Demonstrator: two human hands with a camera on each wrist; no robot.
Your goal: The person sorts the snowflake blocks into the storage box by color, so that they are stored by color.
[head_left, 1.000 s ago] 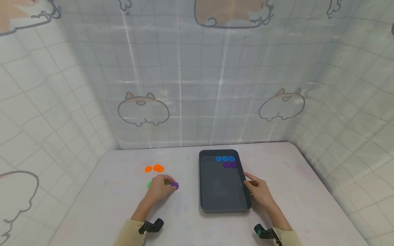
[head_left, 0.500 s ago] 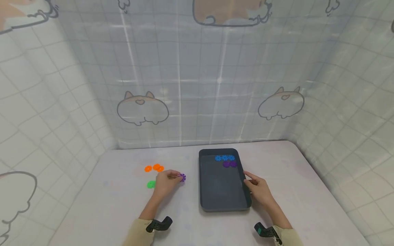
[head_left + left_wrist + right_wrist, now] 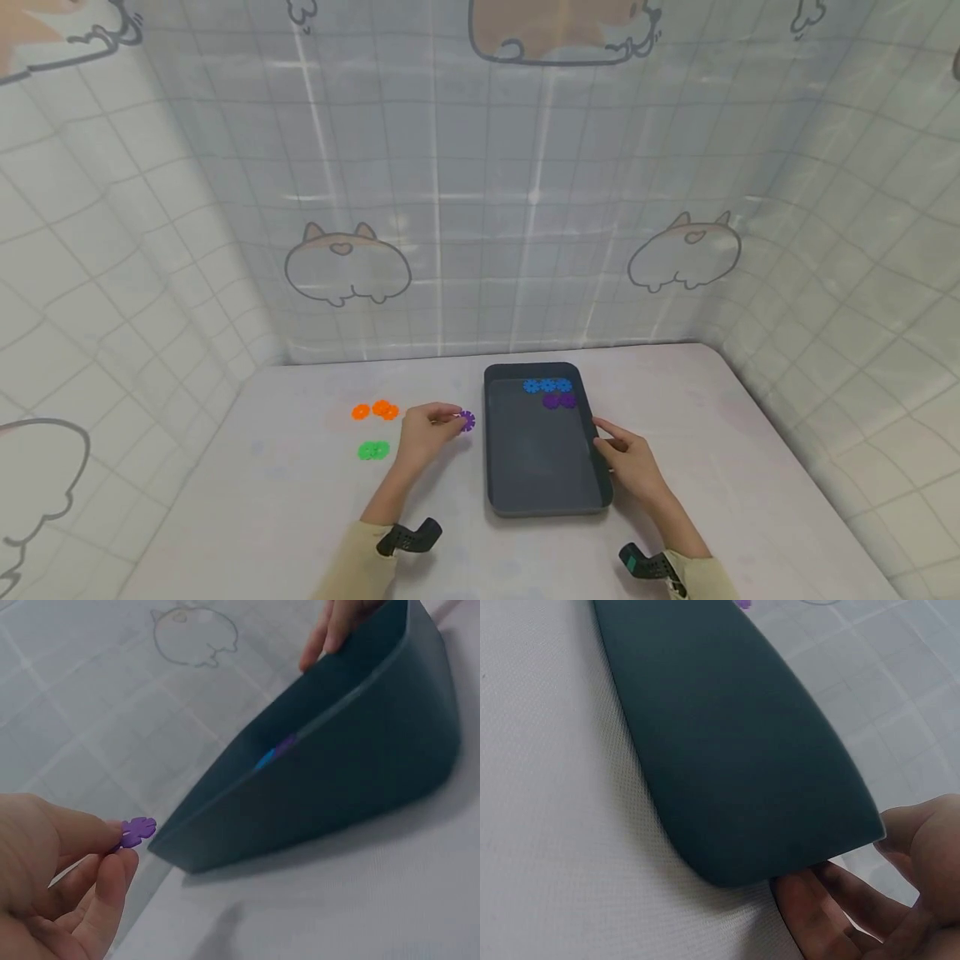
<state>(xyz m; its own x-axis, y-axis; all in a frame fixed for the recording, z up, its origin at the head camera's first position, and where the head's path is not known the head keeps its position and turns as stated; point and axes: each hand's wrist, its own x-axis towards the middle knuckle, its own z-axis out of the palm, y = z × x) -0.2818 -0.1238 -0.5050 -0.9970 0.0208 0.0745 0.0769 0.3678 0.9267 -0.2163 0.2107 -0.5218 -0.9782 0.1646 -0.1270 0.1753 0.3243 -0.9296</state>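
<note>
My left hand [image 3: 426,435] pinches a purple snowflake building disc [image 3: 467,421] between thumb and fingertips, just outside the left side of a dark grey tray [image 3: 540,507]. In the left wrist view, the held disc [image 3: 138,831] shows its notched edge near the tray's corner. My right hand [image 3: 632,467] holds the tray's right edge, with thumb and fingers at its rim and wall. Inside the tray, a row of three blue discs [image 3: 548,386] lies at the back, with two purple discs [image 3: 559,402] in front of it.
Several orange discs [image 3: 385,409] lie on the white table [image 3: 300,500] left of the tray. Closer to me are overlapping green discs [image 3: 372,451]. A tiled-pattern curtain [image 3: 480,250] surrounds the table at the back and sides.
My left hand has carried the purple disc rightward and away from me, from beside the green discs to near the tray. My right hand and the tray stay put.
</note>
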